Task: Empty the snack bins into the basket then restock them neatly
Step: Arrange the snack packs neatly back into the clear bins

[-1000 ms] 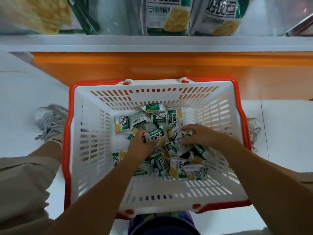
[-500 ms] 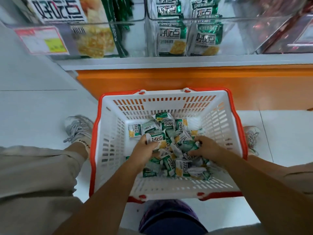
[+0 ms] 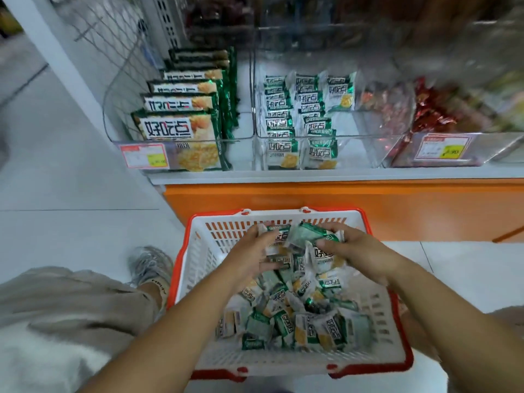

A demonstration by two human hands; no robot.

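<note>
A white basket with a red rim [image 3: 195, 259] sits on the floor and holds several small green-and-white snack packets [image 3: 297, 324]. Above its far half, my left hand [image 3: 249, 259] and my right hand [image 3: 357, 251] together clasp a bunch of snack packets [image 3: 303, 239], lifted clear of the pile. On the shelf behind, the clear middle bin [image 3: 348, 148] holds two neat rows of the same packets [image 3: 295, 114], with its right part bare.
A clear bin of large green snack bags [image 3: 181, 120] stands to the left, a bin of red wrapped snacks [image 3: 433, 112] to the right. An orange shelf base [image 3: 340, 205] runs behind the basket. My shoe [image 3: 150, 265] is beside the basket's left wall.
Both hands have closed on a bunch of packets and raised it from the pile toward the basket's far side. The view has tilted up, showing the shelf bins.
</note>
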